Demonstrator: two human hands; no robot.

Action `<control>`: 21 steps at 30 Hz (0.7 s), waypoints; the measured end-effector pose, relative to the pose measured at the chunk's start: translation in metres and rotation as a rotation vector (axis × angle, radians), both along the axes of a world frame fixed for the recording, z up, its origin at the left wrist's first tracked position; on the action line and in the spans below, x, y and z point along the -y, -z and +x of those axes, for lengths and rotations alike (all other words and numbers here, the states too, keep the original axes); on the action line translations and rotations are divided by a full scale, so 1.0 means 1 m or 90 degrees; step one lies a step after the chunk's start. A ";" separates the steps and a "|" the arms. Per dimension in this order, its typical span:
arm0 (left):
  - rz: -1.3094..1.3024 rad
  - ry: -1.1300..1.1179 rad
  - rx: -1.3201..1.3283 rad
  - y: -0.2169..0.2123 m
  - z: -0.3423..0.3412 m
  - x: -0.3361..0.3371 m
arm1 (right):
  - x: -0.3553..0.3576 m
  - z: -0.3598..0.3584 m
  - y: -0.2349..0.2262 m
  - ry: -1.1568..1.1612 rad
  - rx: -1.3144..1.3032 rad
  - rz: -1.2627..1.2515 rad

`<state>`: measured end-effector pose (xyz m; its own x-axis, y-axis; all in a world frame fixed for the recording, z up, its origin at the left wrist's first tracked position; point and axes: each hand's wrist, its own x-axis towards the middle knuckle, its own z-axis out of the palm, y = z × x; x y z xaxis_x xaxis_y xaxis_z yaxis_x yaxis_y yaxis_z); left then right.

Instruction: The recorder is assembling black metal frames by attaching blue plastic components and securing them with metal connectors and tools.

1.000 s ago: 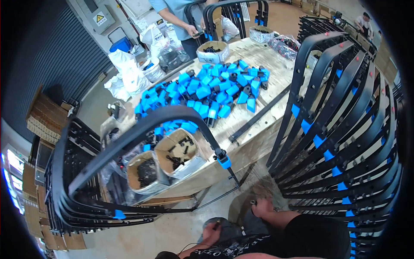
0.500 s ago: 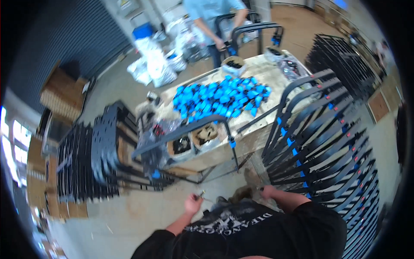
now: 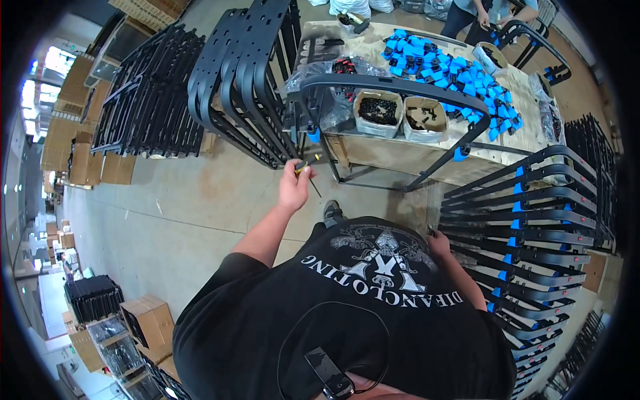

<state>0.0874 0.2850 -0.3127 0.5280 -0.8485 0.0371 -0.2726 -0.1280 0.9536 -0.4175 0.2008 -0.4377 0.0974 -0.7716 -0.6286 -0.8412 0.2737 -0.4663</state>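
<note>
My left hand (image 3: 293, 189), held out in front of the bench, is closed round a screwdriver (image 3: 311, 161) with a black-and-yellow handle; a thin dark shaft points down past the fingers. By my right side, my right hand (image 3: 439, 244) is closed with a small dark item (image 3: 432, 231) showing at the fingers, too small to name. It is nearest to the row of black frames (image 3: 533, 220) with blue parts on them. Ahead of both hands, a curved black metal frame (image 3: 400, 87) stands upright against the bench, with blue pieces (image 3: 461, 154) low on its legs.
On the wooden bench (image 3: 373, 47) lie a heap of blue plastic parts (image 3: 460, 73) and tubs of small black parts (image 3: 378, 110). Stacked black frames (image 3: 247, 73) stand at the left. Cardboard boxes (image 3: 148, 323) are behind left. A co-worker (image 3: 490, 17) handles a frame across the bench.
My view has swung left and down, so the bench now sits higher and further right. My left hand has risen toward the standing frame, the screwdriver still in it. My right hand stays low at my side.
</note>
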 end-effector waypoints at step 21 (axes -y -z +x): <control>-0.015 -0.048 -0.461 0.047 0.132 0.101 | -0.050 0.168 -0.029 -0.017 -0.043 -0.066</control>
